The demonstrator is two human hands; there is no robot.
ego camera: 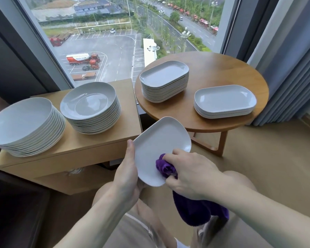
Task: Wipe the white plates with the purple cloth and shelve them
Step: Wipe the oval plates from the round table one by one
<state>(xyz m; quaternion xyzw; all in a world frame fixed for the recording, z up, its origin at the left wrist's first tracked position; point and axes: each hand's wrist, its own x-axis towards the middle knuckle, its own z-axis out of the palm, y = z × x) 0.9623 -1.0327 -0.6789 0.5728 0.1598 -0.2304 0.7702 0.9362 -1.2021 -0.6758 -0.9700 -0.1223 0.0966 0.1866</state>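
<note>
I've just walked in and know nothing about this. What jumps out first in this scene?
In the foreground, the left hand holds a white rounded plate tilted while the right hand rubs a bunched purple cloth on it. Behind stand four stacks of white plates: two round stacks on the wooden cabinet at left, two oblong stacks on the round wooden table at right.

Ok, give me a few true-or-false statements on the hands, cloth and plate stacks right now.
1. The left hand holds a plate. True.
2. The right hand presses the cloth on that plate. True.
3. The round table carries three stacks. False: two, a tall stack and a low stack.
4. The stacks on the cabinet are rectangular plates. False: round plates.
</note>
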